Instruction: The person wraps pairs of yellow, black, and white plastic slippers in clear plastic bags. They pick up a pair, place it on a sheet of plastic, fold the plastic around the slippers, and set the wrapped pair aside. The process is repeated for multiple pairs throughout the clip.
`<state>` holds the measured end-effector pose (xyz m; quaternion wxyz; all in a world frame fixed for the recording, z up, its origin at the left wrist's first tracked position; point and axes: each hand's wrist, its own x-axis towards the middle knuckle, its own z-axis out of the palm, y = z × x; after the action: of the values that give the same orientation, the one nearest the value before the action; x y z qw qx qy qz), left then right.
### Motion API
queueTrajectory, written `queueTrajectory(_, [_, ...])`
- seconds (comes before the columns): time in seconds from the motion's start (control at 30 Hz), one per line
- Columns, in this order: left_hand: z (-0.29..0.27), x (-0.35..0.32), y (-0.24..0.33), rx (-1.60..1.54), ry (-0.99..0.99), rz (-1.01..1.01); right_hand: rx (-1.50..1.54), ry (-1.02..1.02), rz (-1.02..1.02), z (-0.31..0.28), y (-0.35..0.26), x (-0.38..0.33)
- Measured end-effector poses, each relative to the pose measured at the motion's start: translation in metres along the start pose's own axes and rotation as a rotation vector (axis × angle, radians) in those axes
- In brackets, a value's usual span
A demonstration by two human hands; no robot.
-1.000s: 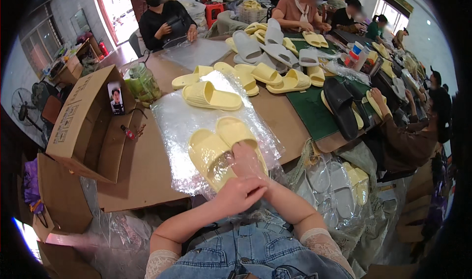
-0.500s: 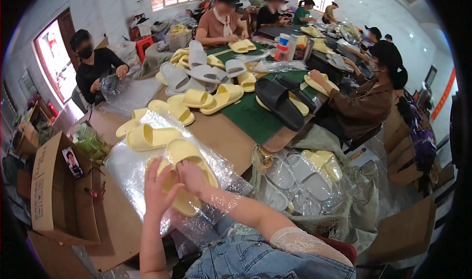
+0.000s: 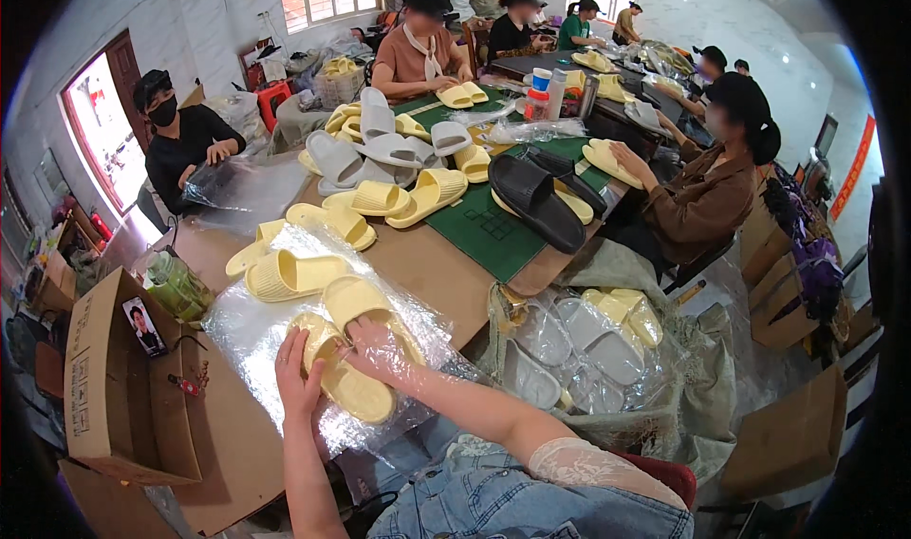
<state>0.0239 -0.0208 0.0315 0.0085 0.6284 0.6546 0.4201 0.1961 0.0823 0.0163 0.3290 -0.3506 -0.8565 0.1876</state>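
Observation:
A pair of yellow slippers lies on clear plastic bags near the table's front edge. My left hand [image 3: 298,372] wraps the left side of the nearer slipper [image 3: 359,394], by its strap. My right hand [image 3: 378,345] reaches between that slipper and the farther slipper [image 3: 355,299]. Its fingers are bent against the nearer slipper's inner edge, fingertips partly hidden. Shiny clear film [image 3: 429,385] covers my right wrist and part of the forearm. Just beyond, another yellow slipper [image 3: 292,275] rests on the flat bags [image 3: 232,323].
An open cardboard box [image 3: 90,378] with a phone [image 3: 144,327] in it stands left. Yellow and grey slippers pile up mid-table, beside black slippers [image 3: 537,201]. At right, a woven sack [image 3: 655,444] holds bagged slippers [image 3: 607,349]. Several co-workers sit around the tables.
My left hand has gone from spread fingers to a hold on the nearer slipper's left side. That slipper has shifted slightly; my right hand stays between the pair.

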Motion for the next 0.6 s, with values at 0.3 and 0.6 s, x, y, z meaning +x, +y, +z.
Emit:
queueTrajectory(0.3, [-0.003, 0.000, 0.002, -0.027, -0.006, -0.047, 0.048, -0.116, -0.111, -0.021, 0.014, -0.092])
queueTrajectory(0.6, [-0.001, -0.003, 0.000, -0.062, -0.002, -0.075, 0.735, -0.903, -0.223, -0.183, -0.051, -0.089])
